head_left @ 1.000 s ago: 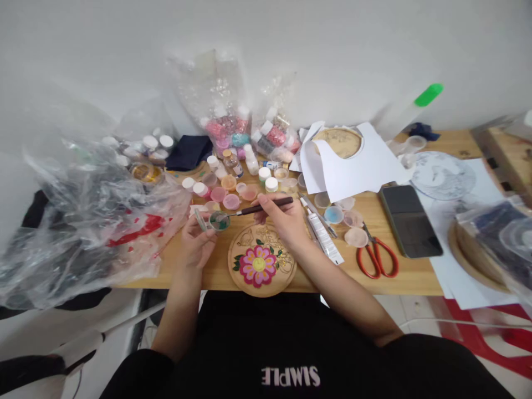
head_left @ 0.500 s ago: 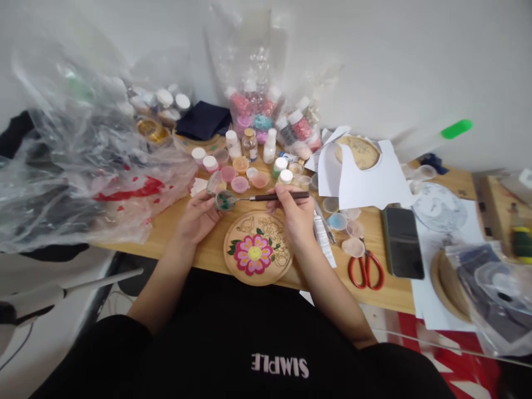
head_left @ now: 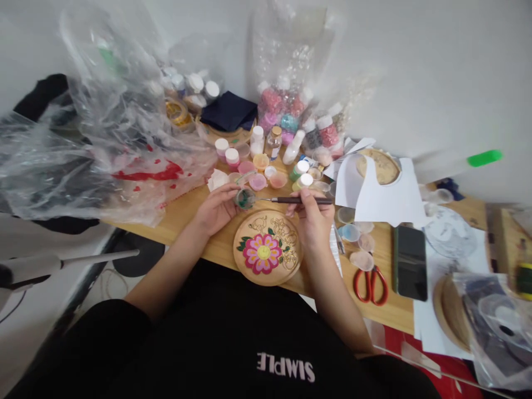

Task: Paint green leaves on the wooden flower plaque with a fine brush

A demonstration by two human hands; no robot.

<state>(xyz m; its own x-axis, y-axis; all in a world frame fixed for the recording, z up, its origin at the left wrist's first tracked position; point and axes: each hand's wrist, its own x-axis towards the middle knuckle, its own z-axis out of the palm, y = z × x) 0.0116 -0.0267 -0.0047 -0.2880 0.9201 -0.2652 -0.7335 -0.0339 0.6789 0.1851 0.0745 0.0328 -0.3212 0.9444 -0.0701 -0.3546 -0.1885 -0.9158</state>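
Between the fingers of my left hand is a small clear plastic cup with dark green material inside, its lid tilted up. My right hand grips a thin metal-tipped tool by its dark brown handle. The tool lies almost level, its tip a little to the right of the cup and apart from it. Below both hands rests a round wooden board with a pink flower, a yellow centre, green leaves and gold outlines; its upper right part is bare wood within the outlines.
Small open cups and white-capped bottles stand behind my hands. Crumpled plastic bags cover the left side. Red-handled scissors, a phone and white paper sheets lie to the right.
The tool's tip, earlier at the cup's opening, has come away to the right. The cup's mouth now faces more toward me. The whole view has shifted and turned slightly.
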